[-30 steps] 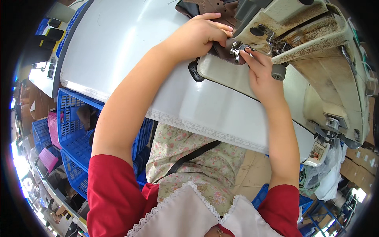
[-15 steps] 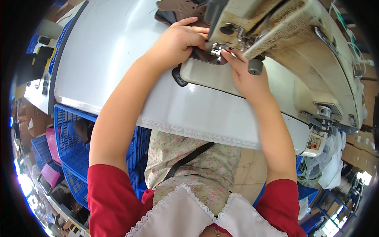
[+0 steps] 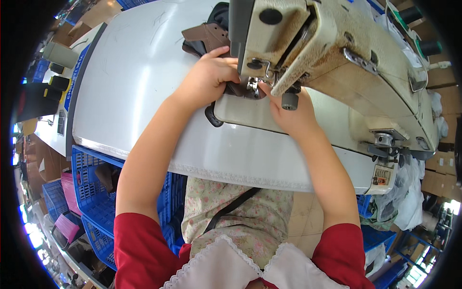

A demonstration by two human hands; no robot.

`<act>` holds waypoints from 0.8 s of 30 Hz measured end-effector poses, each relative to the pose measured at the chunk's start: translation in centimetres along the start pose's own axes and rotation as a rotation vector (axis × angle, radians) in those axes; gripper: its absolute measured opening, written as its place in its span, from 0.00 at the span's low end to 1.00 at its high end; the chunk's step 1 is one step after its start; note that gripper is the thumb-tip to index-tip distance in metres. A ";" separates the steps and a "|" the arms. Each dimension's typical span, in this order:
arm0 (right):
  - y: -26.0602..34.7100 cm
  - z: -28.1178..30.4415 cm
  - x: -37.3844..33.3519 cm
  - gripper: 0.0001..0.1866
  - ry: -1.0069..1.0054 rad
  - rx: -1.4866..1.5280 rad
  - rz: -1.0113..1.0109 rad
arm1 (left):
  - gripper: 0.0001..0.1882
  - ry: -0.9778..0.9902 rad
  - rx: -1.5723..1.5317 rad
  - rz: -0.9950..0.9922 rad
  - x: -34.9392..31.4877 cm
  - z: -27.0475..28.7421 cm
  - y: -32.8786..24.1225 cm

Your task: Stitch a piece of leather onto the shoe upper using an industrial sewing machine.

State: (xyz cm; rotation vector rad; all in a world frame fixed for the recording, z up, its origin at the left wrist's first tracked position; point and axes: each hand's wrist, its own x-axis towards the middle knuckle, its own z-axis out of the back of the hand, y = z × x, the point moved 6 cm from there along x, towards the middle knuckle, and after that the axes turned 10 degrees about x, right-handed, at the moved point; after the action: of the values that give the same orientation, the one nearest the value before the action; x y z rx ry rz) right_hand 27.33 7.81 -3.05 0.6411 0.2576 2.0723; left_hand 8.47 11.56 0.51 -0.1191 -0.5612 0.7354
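Note:
A brown leather piece (image 3: 199, 33) with small punched holes and a black part lies under the head of a sewing machine (image 3: 288, 43). My left hand (image 3: 204, 79) is closed on its near part, left of the metal presser foot (image 3: 253, 85), with one finger stretched over the leather. From the right, my right hand (image 3: 296, 114) reaches in with a fingertip beside the presser foot, at the leather's edge. The machine head and a grey knob (image 3: 289, 99) hide most of its fingers, so its grip does not show.
The white table (image 3: 130, 91) has a ruler strip along its front edge. A black oval pad (image 3: 213, 117) sits by the machine bed. Blue plastic crates (image 3: 94, 195) stand below at the left. Plastic bags (image 3: 406, 192) hang at the right, near cardboard boxes (image 3: 440, 166).
My view has shifted, so the table, machine and hands appear lower and the machine further left. Both hands stay by the presser foot. More of my right fingers is now hidden.

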 end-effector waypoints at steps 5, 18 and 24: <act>0.1 -0.5 0.0 0.08 -0.066 0.055 0.033 | 0.16 0.024 -0.011 0.018 -0.4 -0.1 0.1; -0.6 -0.5 -0.2 0.10 -0.073 0.138 -0.022 | 0.15 0.011 -0.038 0.016 0.2 -0.2 0.0; -0.2 -0.6 0.1 0.10 -0.066 0.087 0.033 | 0.15 0.000 -0.036 0.017 -0.1 0.0 0.1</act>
State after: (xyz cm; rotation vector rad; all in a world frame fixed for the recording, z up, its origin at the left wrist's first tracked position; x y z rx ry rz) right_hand 27.11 8.02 -3.65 0.7695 0.3026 2.0767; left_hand 8.33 11.59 0.44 -0.1575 -0.5745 0.7423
